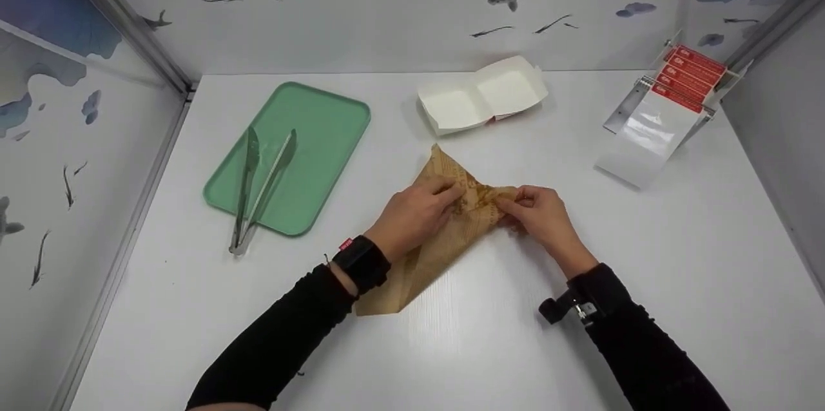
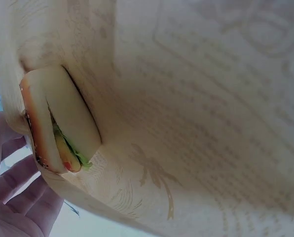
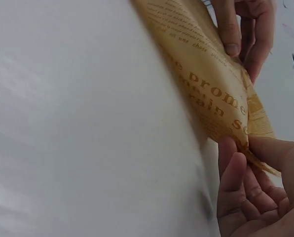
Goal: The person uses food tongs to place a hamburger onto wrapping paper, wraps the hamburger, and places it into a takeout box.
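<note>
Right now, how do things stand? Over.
Left hand, right hand: both holding brown paper. Sandwich within its folds. Tongs aside, out of the way.

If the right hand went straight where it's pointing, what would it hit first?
The right hand would first meet the printed wrapping paper it pinches; the burger inside may come next, though depth is unclear.

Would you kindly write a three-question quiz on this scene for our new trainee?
1. True or false: the tongs extend past the edge of the green tray.
2. Which view shows the inside of the filled bun? A) head B) left wrist C) right wrist
3. What is the right hand pinching?

Key: 1. True. 2. B. 3. The brown paper.
</note>
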